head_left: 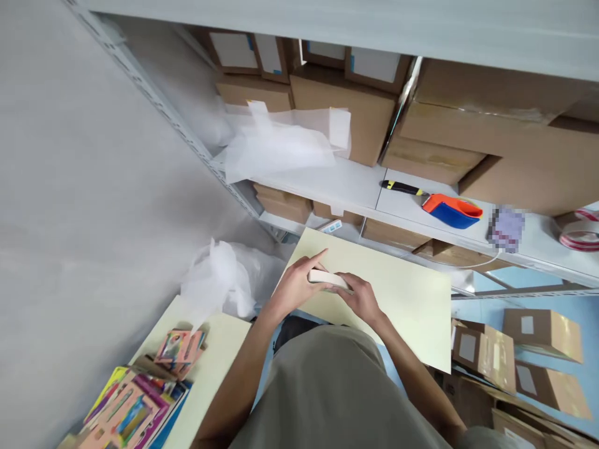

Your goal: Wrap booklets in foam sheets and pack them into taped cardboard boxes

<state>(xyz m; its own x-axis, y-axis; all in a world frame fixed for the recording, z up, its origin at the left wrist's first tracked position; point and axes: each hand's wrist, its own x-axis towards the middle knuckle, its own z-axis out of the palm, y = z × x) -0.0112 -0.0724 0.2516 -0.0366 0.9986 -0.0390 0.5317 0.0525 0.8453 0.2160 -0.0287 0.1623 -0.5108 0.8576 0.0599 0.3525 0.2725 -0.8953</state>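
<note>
Between my two hands, over the pale yellow table (397, 293), is a small flat pale block (330, 279) with its long narrow side facing me. It could be a small book or a stack of cards; I cannot tell. My left hand (299, 279) grips its left end, with one finger sticking out past it. Closed round the right end, my right hand (361, 296) hides part of that end. The block's flat faces are mostly hidden by my fingers.
On the lower-left table lie stacked colourful books (135, 405). White translucent bags (224, 274) sit beside it. The shelf ahead holds cardboard boxes (346, 112), a cutter knife (402, 187), an orange-blue tape dispenser (453, 211) and a tape roll (580, 232). More boxes (538, 333) stand lower right.
</note>
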